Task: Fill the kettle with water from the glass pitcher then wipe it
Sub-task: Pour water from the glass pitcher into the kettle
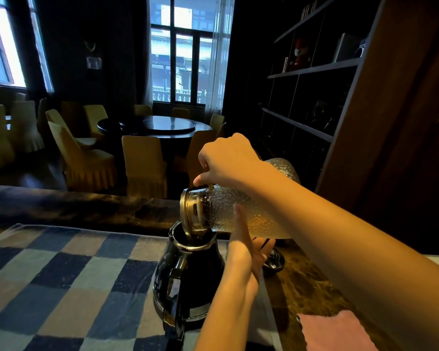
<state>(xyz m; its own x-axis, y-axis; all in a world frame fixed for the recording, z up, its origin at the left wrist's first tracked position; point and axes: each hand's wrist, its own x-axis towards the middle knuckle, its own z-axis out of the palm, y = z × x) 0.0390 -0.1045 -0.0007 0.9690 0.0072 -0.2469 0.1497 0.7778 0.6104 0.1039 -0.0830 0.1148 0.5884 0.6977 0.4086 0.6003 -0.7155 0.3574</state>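
A black kettle (188, 277) stands with its top open on a checked blue cloth (61, 279), its handle toward me. A textured glass pitcher (228, 211) with a metal lid is tipped almost level, its mouth over the kettle's opening. My right hand (226, 160) grips the pitcher from above near the lid. My left hand (243, 247) supports the pitcher's body from below, thumb against the glass. I cannot make out a stream of water.
A pink cloth (337, 330) lies on the dark marbled counter (302, 287) at the lower right. A small dark round object (274, 260) sits just right of the kettle. Beyond the counter stand a round table (155, 126), covered chairs and a shelf unit (314, 72).
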